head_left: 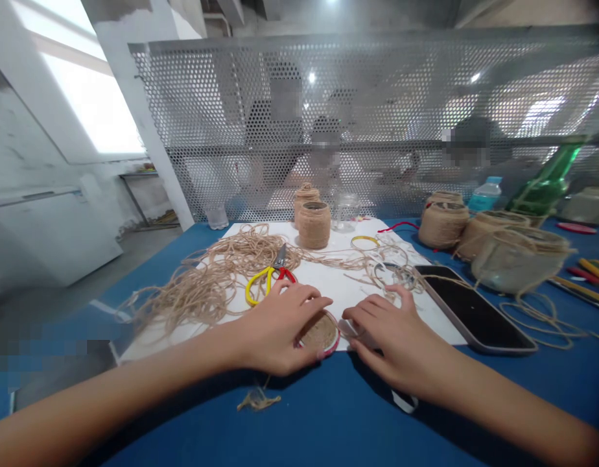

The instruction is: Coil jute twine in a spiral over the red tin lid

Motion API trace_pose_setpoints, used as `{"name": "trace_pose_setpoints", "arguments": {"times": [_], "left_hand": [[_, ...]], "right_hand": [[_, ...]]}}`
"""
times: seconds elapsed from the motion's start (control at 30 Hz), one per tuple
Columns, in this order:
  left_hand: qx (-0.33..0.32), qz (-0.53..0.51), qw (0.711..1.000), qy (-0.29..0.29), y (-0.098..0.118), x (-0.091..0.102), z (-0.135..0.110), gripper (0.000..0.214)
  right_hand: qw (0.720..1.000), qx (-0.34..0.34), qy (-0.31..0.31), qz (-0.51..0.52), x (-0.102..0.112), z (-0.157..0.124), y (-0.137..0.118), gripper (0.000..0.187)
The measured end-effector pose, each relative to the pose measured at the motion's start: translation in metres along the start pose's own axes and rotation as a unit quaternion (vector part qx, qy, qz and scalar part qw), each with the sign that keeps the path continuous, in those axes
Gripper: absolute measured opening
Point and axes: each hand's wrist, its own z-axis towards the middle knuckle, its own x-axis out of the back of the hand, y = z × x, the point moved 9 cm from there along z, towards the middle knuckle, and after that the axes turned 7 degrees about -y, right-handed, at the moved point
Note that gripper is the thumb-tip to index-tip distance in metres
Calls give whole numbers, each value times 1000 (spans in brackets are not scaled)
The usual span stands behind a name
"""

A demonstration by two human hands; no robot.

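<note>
My left hand (286, 327) is curled round a flat round disc, which looks like a jar lid (319, 332); its top is tan like twine and its rim is red and white. Just right of it, my right hand (387, 337) has thumb and fingers drawn together near the lid's edge, at a thin pale strip. A white strip end (405, 402) shows below that hand. Beyond my left hand lie scissors (270, 277) with yellow and red handles. A big loose heap of jute twine (197, 282) spreads to the left.
Twine-wrapped jars (314, 226) and a clear glass jar (347, 211) stand on white paper. At right are a phone (474, 308), a partly wrapped jar (518, 256), a green bottle (547, 178) and pens. A perforated metal screen (377, 97) closes the back, with people behind it.
</note>
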Motion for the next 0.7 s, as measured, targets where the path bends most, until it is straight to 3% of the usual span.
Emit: {"name": "trace_pose_setpoints", "arguments": {"times": [0.07, 0.2, 0.43, 0.7], "left_hand": [[-16, 20, 999, -37, 3, -7, -1, 76], [-6, 28, 998, -64, 0, -12, -2, 75], [59, 52, 997, -24, -7, -8, 0, 72], [87, 141, 986, 15, -11, -7, 2, 74]], "right_hand": [[1000, -3, -11, -1, -4, 0, 2, 11], [1000, 3, -13, -1, -5, 1, 3, 11], [1000, 9, -10, -11, 3, 1, 4, 16], [998, 11, -33, 44, 1, -1, 2, 19]]}}
